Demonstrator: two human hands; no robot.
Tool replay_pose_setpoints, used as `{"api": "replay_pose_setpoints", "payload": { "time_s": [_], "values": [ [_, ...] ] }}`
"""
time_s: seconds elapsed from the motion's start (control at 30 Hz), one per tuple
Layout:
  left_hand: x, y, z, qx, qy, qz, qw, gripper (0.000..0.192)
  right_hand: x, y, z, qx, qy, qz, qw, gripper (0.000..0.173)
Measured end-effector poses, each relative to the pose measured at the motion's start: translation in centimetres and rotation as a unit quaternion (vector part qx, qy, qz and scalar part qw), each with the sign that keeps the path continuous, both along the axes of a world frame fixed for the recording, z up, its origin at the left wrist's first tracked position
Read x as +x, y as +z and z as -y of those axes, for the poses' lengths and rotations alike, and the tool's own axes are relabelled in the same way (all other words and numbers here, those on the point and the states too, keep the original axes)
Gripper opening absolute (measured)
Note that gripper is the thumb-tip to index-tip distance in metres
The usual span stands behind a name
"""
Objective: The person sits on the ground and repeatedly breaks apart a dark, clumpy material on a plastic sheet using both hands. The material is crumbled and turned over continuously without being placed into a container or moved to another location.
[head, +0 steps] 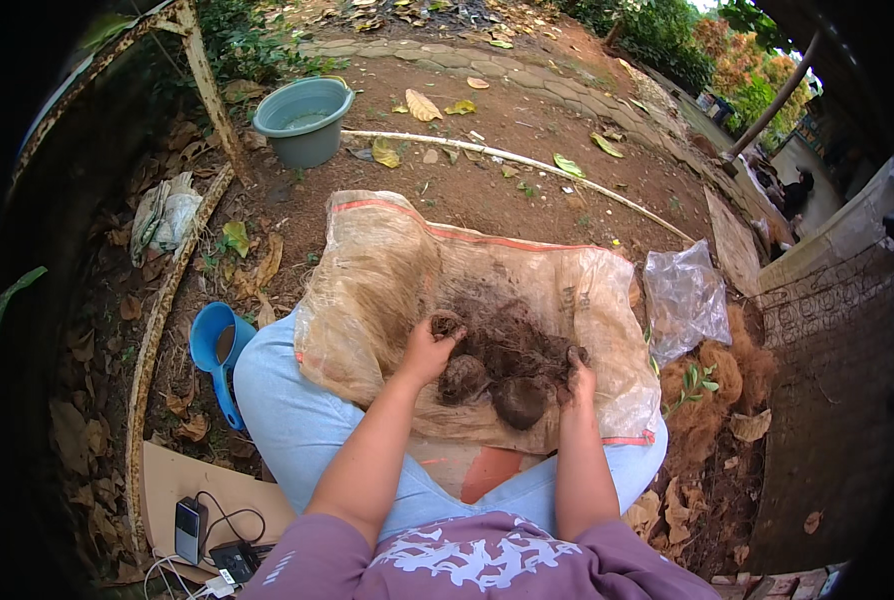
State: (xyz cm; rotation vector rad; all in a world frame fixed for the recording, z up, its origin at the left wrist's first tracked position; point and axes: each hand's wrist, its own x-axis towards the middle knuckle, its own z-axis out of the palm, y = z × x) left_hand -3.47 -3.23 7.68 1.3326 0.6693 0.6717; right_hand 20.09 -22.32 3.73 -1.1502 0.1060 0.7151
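Note:
A woven plastic sack [372, 300] with a red-striped edge lies over my lap. On it rests a heap of dark, wet soil and fibre [503, 330], with rounded dark lumps, one brown ball [462, 377] and a smoother one [520, 401], at its near side. My left hand [430, 346] grips a clump of the dark fibrous stuff at the heap's left edge, fingers curled round it. My right hand [578, 379] is muddy and pinches the fibrous mass at the right edge. The undersides of both hands are hidden.
A blue dipper with brown liquid [208, 334] stands left of my knee; a grey-green bucket [304, 142] stands farther off. Right of the sack lie a clear plastic bag [687, 300] and brown fibre [709, 382]. Electronic devices [188, 529] with cables lie on cardboard. A person [796, 193] is far right.

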Motion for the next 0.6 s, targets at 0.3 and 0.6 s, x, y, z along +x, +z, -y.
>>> {"api": "replay_pose_setpoints", "payload": {
  "time_s": [0.3, 0.6],
  "values": [
    [2.7, -0.1, 2.3, 0.105, 0.025, -0.352, 0.93, 0.069, -4.4, 3.7, 1.3, 0.104, 0.021, 0.045, 0.993, 0.03],
    [2.0, 0.3, 4.4, -0.402, -0.036, 0.047, 0.914, 0.039, -11.6, 5.9, -2.3, 0.002, 0.207, 0.423, 0.882, 0.033]
  ]
}}
